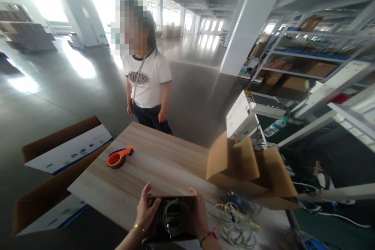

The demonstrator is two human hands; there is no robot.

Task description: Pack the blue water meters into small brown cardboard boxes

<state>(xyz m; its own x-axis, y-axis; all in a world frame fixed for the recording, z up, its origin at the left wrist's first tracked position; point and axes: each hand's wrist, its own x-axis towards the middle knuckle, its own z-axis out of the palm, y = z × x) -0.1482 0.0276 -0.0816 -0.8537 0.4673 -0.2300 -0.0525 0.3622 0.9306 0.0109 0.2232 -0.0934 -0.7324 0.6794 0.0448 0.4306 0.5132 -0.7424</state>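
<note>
Coiled cable [172,215] sits in small box [175,238] between both hands' fingers [148,199]

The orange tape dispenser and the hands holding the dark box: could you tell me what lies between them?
Only bare wooden tabletop, in the head view.

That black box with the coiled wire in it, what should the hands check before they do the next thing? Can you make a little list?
1. Both hands on the small black box holding a coiled cable: ok, left hand and right hand grip its sides.
2. Box top open: ok, the coil shows.
3. Box resting on the light wooden table: cannot tell.
4. Open brown cardboard carton nearby: ok, flaps up.
5. Orange tape dispenser within reach: cannot tell.
6. Loose pale cables clear of the right hand: ok.
</note>
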